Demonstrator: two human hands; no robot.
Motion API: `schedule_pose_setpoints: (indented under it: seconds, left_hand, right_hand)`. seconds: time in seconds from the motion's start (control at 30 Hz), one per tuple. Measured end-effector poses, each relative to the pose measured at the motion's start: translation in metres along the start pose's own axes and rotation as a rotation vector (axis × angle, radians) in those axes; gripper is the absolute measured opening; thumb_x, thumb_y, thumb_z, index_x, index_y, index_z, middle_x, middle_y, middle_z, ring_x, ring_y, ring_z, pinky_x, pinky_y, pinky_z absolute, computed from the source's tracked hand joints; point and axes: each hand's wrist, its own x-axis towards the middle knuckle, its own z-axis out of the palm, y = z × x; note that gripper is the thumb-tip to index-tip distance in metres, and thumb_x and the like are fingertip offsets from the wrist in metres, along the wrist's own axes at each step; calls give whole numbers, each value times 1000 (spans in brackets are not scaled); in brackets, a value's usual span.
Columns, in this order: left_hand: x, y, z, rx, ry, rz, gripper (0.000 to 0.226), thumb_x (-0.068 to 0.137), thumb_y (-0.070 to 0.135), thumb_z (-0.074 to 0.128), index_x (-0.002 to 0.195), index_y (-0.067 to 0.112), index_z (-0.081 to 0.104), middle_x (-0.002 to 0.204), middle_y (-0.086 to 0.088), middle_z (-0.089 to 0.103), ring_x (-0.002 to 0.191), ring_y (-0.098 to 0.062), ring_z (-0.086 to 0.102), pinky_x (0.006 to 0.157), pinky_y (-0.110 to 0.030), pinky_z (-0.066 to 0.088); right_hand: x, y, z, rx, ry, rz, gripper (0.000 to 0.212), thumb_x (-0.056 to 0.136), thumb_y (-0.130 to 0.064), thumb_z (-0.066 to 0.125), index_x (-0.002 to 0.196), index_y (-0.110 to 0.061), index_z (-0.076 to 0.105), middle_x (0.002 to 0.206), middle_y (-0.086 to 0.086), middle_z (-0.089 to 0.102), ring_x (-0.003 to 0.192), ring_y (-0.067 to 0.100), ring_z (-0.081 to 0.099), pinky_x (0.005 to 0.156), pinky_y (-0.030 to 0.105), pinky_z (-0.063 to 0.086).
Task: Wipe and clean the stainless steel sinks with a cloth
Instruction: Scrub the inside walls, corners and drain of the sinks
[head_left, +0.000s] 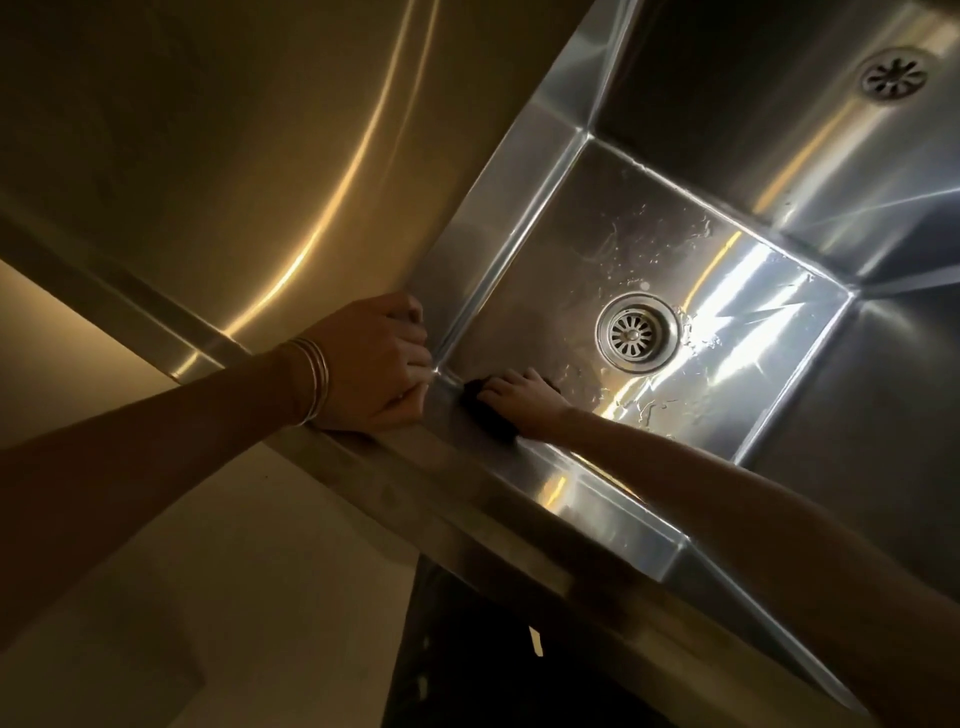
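The left hand (374, 364) is being shown at centre left of the frame, its fingers curled over the rim at the near corner of the sink (511, 218), which is being gripped. Several thin bangles (314, 379) are being worn on that wrist. The right hand (522, 402) is being shown just right of it, down inside the basin, with its fingers bent over a dark cloth (491, 418). The cloth is being gripped and pressed against the steel where the basin floor meets the near wall, close to the corner held by the left hand. The right forearm is being extended into the basin from the lower right of the frame.

A round drain strainer (636, 332) is being shown in the basin floor at centre, near the right hand but apart from it. Water droplets (631, 244) and wet streaks are being shown scattered over the floor around the strainer, and bright reflections are being cast across the floor to its right. A second sink (753, 119) is being shown at the upper right, with its own drain strainer (892, 77). The flat steel table (234, 130) is being shown filling the upper left, and a pale floor (208, 571) the lower left.
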Motion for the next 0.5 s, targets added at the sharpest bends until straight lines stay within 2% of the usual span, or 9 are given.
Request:
schedule_pose_setpoints:
  seconds: [0.13,0.2,0.27,0.33,0.4,0.5]
  left_hand:
    - [2,4,-4,34,8,-15,34,83,22,38,55,16,56,53,-1,54,53,-23,51,81,-36,38]
    - [4,12,-3,39,1,-40,37,84,24,37,54,16,57,52,-1,56,52,-23,52,79,-36,37]
    - [8,18,-2,32,-32,-64,41,85,26,35,53,15,59,52,-3,58,49,-25,54,73,-34,42]
    - [11,22,-5,11,-79,-83,43,84,29,33,53,15,60,52,-4,60,47,-24,55,66,-32,45]
    - [14,27,-4,-13,-75,-121,44,84,32,33,54,16,60,53,-4,61,46,-24,56,62,-30,44]
    - [21,47,6,-108,-63,-165,46,85,40,33,58,17,62,58,-2,63,50,-23,59,56,-28,43]
  right_hand:
    - [-8,-1,-6,-32,56,-33,55,90,-16,57,141,-20,36,146,4,38,132,25,35,102,40,36]
    - [-46,-1,-11,33,220,-136,61,80,-12,67,136,-16,45,138,7,48,126,28,44,99,42,40]
    - [-88,1,-8,99,436,-246,69,61,-10,79,125,-13,54,124,8,59,113,28,56,88,43,48]
    - [-113,1,4,128,524,-210,71,57,-13,82,122,-16,55,121,6,61,108,24,58,84,38,50]
    - [-108,1,17,148,427,-100,66,65,-12,78,126,-17,55,125,5,58,111,25,56,86,39,48]
    - [-71,8,29,74,95,28,59,85,-13,60,140,-19,39,142,5,42,127,25,41,98,40,38]
